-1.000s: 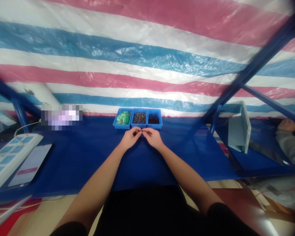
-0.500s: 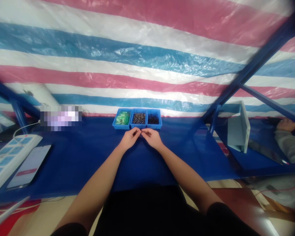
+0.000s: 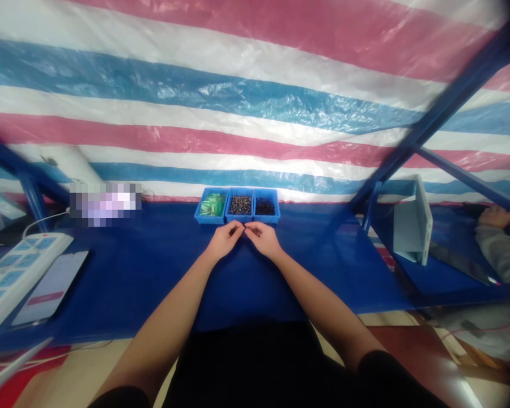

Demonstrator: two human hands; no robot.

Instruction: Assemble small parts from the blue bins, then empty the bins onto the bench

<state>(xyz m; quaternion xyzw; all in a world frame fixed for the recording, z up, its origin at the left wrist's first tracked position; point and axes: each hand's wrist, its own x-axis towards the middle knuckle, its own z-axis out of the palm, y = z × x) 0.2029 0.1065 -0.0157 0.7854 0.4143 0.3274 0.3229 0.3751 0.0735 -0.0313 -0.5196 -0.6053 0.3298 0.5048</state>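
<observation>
My left hand and my right hand rest on the blue table, fingertips pinched together and meeting in the middle. Each pinch closes on something too small to make out. Just beyond the hands stand three small blue bins: the left bin holds green parts, the middle bin holds small dark pieces, the right bin holds darker pieces.
A white power strip and a phone lie at the table's left. A grey panel stands at the right beyond a blue frame post. Another person's hand and grey sleeve are at the far right. A striped tarp hangs behind.
</observation>
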